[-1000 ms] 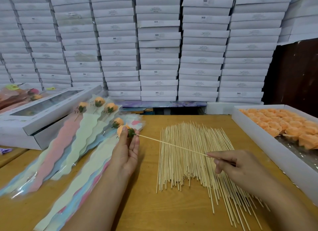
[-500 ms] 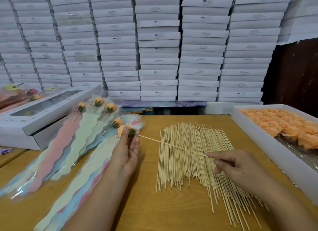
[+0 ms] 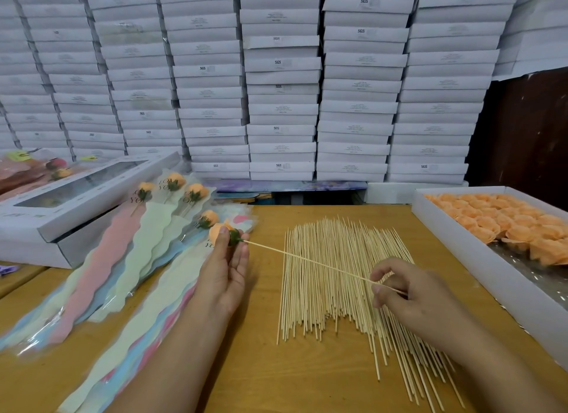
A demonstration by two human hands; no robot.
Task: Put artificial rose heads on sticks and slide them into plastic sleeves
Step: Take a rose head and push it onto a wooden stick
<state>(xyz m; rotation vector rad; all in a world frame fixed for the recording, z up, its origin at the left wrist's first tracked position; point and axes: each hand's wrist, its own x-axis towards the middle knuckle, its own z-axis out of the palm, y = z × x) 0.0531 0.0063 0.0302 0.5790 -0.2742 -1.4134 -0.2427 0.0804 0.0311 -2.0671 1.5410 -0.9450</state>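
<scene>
My left hand point(image 3: 226, 269) pinches an orange rose head point(image 3: 218, 231) with a green base between thumb and fingers. A thin wooden stick point(image 3: 307, 260) runs from that base to my right hand point(image 3: 408, 292), which grips its other end. Under the stick lies a spread pile of sticks point(image 3: 335, 277) on the wooden table point(image 3: 267, 366). Below my left hand lies a stack of pastel plastic sleeves point(image 3: 147, 314). Left of it, several sleeved roses point(image 3: 196, 194) lie fanned out.
A white box of orange rose heads point(image 3: 504, 222) stands at the right edge. A white windowed box point(image 3: 73, 194) sits at the left on another box. Stacks of white boxes point(image 3: 282, 83) wall off the back.
Barely any change: my right hand's fingers have shifted slightly on the stick's end. The rose head and stick stay in place.
</scene>
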